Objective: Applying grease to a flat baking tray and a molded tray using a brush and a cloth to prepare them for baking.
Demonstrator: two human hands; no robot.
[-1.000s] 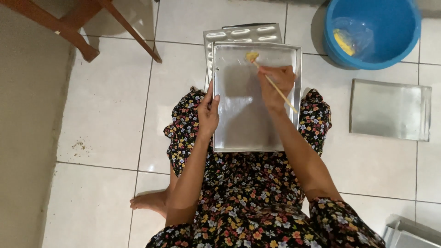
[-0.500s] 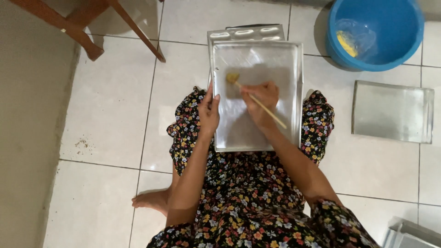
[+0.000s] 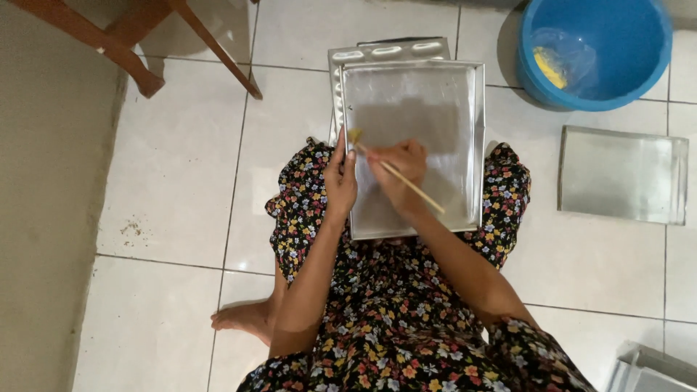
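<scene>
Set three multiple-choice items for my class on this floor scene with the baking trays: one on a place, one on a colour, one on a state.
1. Where does the metal tray being brushed rest?
A. across the person's lap
B. inside the bucket
C. on the wooden chair

2. What colour is the bucket?
A. red
B. blue
C. white

3. How is the brush held?
A. lying loose on the floor
B. gripped in the right hand
C. standing in the bucket

Answers: 1 A, its near edge lies on the floral dress while the left hand steadies its rim; 2 B, its wall is plainly blue; 3 B, the fingers close around its stick, bristles on the tray.
</scene>
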